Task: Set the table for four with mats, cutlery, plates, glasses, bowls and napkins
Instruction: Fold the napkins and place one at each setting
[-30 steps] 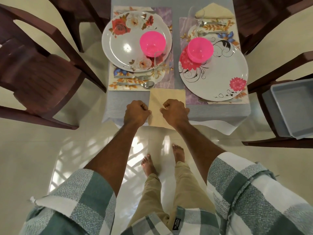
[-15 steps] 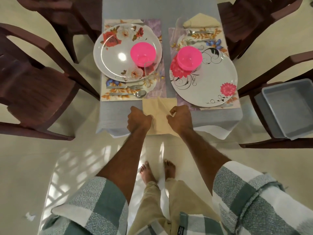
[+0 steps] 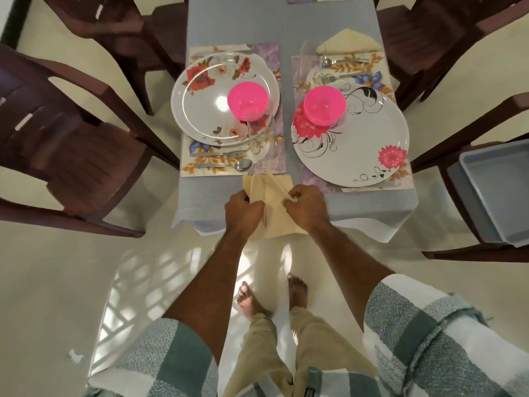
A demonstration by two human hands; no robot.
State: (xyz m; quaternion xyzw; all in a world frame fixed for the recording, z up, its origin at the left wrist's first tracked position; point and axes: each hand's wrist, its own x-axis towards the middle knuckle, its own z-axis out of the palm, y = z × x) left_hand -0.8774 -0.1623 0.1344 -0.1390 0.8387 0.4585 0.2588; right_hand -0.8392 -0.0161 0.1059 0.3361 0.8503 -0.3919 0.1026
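Both hands [image 3: 273, 209] pinch napkin [image 3: 272, 193] at table edge [image 3: 372, 209].

A grey tablecloth [image 3: 234, 21] covers the table, its near edge hanging over a white underlayer [image 3: 369, 227] that shows below the near right corner. Dark brown chairs stand round the table: one [image 3: 71, 144] along its left edge, another [image 3: 120, 27] further back on the left, and one [image 3: 446, 32] at the far right. A fourth chair [image 3: 469, 173] at the right edge carries a grey plastic bin [image 3: 503, 190] on its seat. The floor [image 3: 37, 282] is pale and glossy, with patterned patches of light near the table's near edge. A small white scrap [image 3: 75, 355] lies on the floor at lower left.
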